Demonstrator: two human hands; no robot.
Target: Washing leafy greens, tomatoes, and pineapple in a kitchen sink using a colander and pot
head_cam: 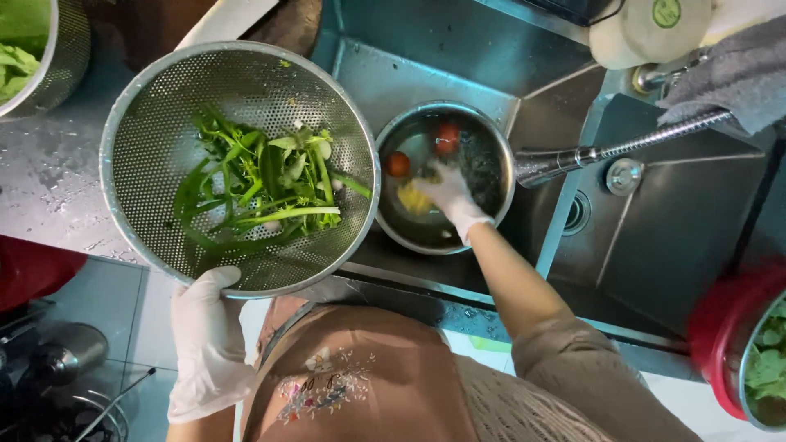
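The left hand (209, 344), in a white glove, has its grip closed on the near rim of a round perforated steel colander (147, 147), which it holds tilted above the wet grey worktop (49, 196); long green leafy stalks (262, 184) lie loose in the colander's lower half. The colander's right edge comes just beside a smaller round steel bowl (499, 155) that sits in the left basin of a dark steel sink (679, 237), so little room is left between the two rims. The right hand (449, 195), also gloved in white, reaches down into that bowl with its fingers spread and grasping nothing that can be made out, over something yellow (413, 199) in the water, with two small red tomatoes (446, 137) near the bowl's far wall. A steel pull-out tap (622, 149) stretches in from the right, its head just beside the bowl's right rim. The right basin lies open. At the top right a cream round container (647, 29) carries a small round green label (666, 11) on its top. A red-rimmed bowl of greens (757, 360) stands at the right edge.
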